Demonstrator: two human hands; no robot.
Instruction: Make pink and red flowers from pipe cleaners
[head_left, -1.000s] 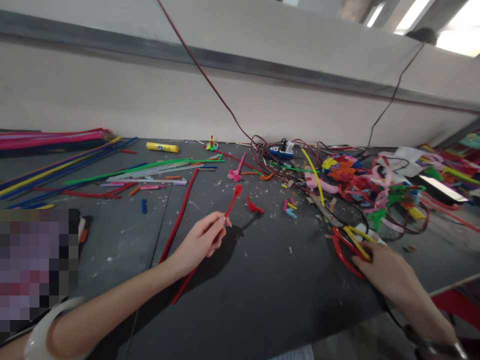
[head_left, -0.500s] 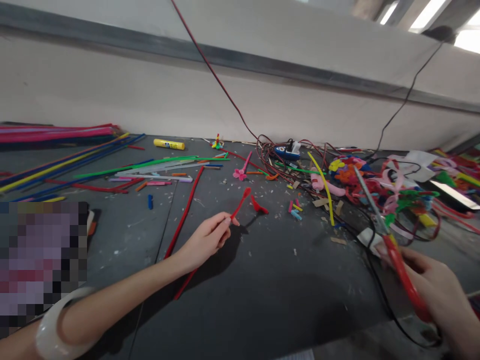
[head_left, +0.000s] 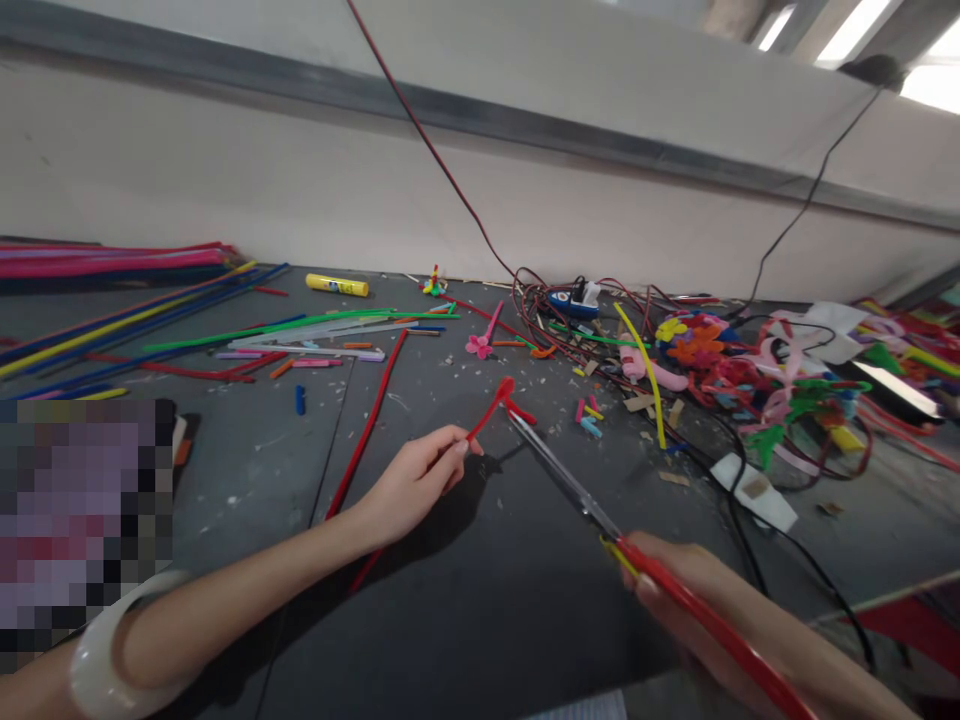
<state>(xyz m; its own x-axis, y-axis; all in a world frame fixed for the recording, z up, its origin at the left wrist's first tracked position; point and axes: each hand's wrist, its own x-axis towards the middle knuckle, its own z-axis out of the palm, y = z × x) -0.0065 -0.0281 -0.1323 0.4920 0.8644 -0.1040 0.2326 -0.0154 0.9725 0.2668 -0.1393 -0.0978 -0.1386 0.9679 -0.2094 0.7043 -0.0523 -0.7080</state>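
R hand (head_left: 697, 565), nearest & to the right of the red stem (head_left: 487, 415), is wrapped round the grips of the scissors (head_left: 574, 487); exact finger placement partly hidden. L hand (head_left: 409, 485), just left of the red stem, pinches it btwn thumb & fingertips, curled end sticking out past the hand above the dark surface (head_left: 480, 600).

Just changed: scissors have swung in from well right of the red stem, near the heap of coloured flowers (head_left: 694, 345), to where the tips meet its curled end in view. Touching or only overlapping? Can't tell, nor if the blades are parted. L hand's pinch looks abt the same as a moment ago. My read: both hands are now on one piece, L steadying, tool within reach of the curl.

Just beyond the red stem: loose red piece (head_left: 523, 414), partly behind the tips. Left of it: long red strip (head_left: 367, 430). To its right: short bits (head_left: 591, 428), then a bent yellow strip (head_left: 652, 384). Farther, beyond & slightly left: pink flower (head_left: 480, 346). Farthest, by the wall (head_left: 300, 200): blue-white plug block (head_left: 574, 302) beyond-right, yellow tube (head_left: 337, 285) beyond-left.
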